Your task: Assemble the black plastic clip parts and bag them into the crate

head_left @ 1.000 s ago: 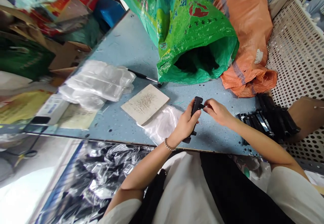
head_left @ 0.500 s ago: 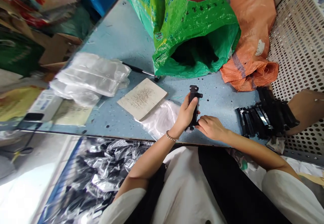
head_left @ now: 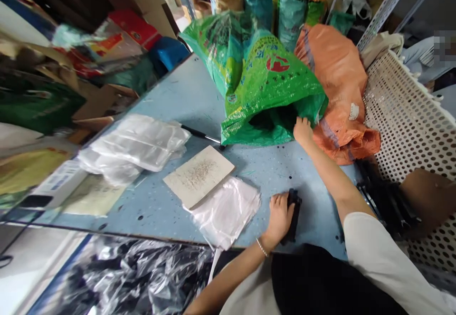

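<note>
On my feed, at far left below the bench, crinkly clear bags point(head_left: 142, 277) bulge around dark contents. On the speckled blue laminate bench point(head_left: 178, 91), I see a soft heap of clear plastic bags point(head_left: 135, 148), then a slim black-handled tool point(head_left: 199, 135) with a metal shaft, its tip just touching the green sack. Beside it lies a flat pale card point(head_left: 197, 177) with a fuzzy patch, overlapping a loose stack of thin clear film point(head_left: 224, 213). My left hand point(head_left: 281, 219) is clenched around a black plastic piece point(head_left: 294, 215), which stands on the bench just right of the film, mostly hidden by the fingers. That arm comes in low, a thin bracelet at the wrist. My right arm reaches forward, and my right hand point(head_left: 302, 132) presses against the lower edge of the woven green sack point(head_left: 270, 96), though I can't tell whether it's gripping. Its dark mouth gapes, and a crumpled orange woven sack point(head_left: 338, 96) slumps beside it. Farther right, dark stacked parts point(head_left: 386, 205) lie against a white perforated plastic crate point(head_left: 409, 134).
</note>
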Tool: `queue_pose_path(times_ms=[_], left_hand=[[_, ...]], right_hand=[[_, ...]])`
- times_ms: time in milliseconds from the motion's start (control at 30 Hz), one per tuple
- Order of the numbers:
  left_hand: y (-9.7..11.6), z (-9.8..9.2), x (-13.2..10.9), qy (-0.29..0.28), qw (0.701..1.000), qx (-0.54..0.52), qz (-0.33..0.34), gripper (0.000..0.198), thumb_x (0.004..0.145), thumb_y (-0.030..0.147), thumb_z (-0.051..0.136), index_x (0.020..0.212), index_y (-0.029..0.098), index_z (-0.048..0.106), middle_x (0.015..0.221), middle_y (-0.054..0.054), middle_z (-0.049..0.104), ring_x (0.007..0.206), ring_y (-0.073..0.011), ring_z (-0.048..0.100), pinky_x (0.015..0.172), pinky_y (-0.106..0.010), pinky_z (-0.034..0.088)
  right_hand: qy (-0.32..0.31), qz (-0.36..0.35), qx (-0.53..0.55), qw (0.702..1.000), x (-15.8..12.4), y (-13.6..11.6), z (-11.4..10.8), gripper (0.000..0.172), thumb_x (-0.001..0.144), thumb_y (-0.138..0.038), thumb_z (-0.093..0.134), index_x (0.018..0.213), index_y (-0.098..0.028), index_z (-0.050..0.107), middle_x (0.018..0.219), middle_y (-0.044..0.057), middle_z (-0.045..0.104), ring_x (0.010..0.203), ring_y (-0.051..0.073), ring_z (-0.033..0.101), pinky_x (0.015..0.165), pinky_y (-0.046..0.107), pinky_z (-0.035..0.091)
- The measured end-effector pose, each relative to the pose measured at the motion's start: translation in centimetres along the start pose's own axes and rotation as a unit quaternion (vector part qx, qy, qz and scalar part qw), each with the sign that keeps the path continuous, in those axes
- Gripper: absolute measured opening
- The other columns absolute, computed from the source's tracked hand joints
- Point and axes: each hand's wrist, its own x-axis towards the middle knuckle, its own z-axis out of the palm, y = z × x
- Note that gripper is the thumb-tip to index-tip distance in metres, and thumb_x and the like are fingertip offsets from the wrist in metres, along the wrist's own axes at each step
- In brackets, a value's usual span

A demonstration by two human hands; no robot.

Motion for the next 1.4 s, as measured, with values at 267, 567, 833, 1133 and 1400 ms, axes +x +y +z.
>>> queue_pose_path(times_ms=[267, 567, 833, 1133, 1400], left_hand=[[0.0, -4.3, 4.3, 0.010, 0.987, -0.158, -0.014, 0.040, 0.094, 0.035, 0.059, 0.131, 0.021, 0.061, 0.132, -0.012, 0.065, 0.128, -0.0306, 0.057, 0.116, -0.056, 0.040], [5.3, -7.1, 8.8, -0.088, 0.840, -0.529, -0.087, 0.085, 0.084, 0.086, 0.047, 0.132, 0.017, 0.057, 0.098, -0.010, 0.073, 0.084, -0.0231, 0.071, 0.078, -0.037, 0.057], [6.8, -9.1, 3.4, -0.015, 0.961, -0.274, -0.033, 0.054, 0.101, 0.064, 0.039, 0.129, 0.021, 0.056, 0.115, -0.007, 0.067, 0.109, -0.0208, 0.062, 0.096, -0.032, 0.049], [5.2, -9.3, 5.2, 0.079, 0.945, -0.298, -0.109, 0.037, 0.099, 0.056, 0.048, 0.107, 0.021, 0.057, 0.082, 0.000, 0.060, 0.071, -0.0142, 0.058, 0.066, -0.026, 0.050], [2.8, -8.6, 5.7, 0.085, 0.948, -0.272, -0.141, 0.034, 0.094, 0.046, 0.057, 0.115, 0.022, 0.048, 0.078, 0.003, 0.058, 0.065, -0.0144, 0.060, 0.060, -0.026, 0.050]], right_hand=[[-0.131, 0.083, 0.185, 0.970, -0.1, 1.5, -1.1, 0.029, 0.103, -0.039, 0.046, 0.108, -0.015, 0.062, 0.085, 0.007, 0.063, 0.078, 0.016, 0.060, 0.067, 0.027, 0.049], [-0.445, 0.026, 0.406, 0.798, -20.7, 6.0, -0.5, 0.054, 0.096, -0.067, 0.047, 0.104, -0.017, 0.064, 0.079, 0.006, 0.066, 0.063, 0.016, 0.061, 0.054, 0.028, 0.049], [-0.008, -0.383, -0.024, 0.923, -16.7, 1.8, -4.1, 0.031, 0.103, -0.047, 0.047, 0.092, -0.021, 0.060, 0.087, 0.009, 0.064, 0.082, 0.023, 0.059, 0.074, 0.036, 0.046], [-0.126, -0.315, 0.023, 0.940, -22.3, 1.0, -0.4, 0.042, 0.108, -0.049, 0.032, 0.087, -0.022, 0.056, 0.077, 0.003, 0.063, 0.069, 0.018, 0.056, 0.065, 0.031, 0.041], [-0.148, -0.412, -0.132, 0.889, -22.7, 2.6, 0.8, 0.042, 0.107, -0.047, 0.041, 0.081, -0.020, 0.061, 0.074, 0.005, 0.067, 0.069, 0.019, 0.060, 0.065, 0.031, 0.036]])
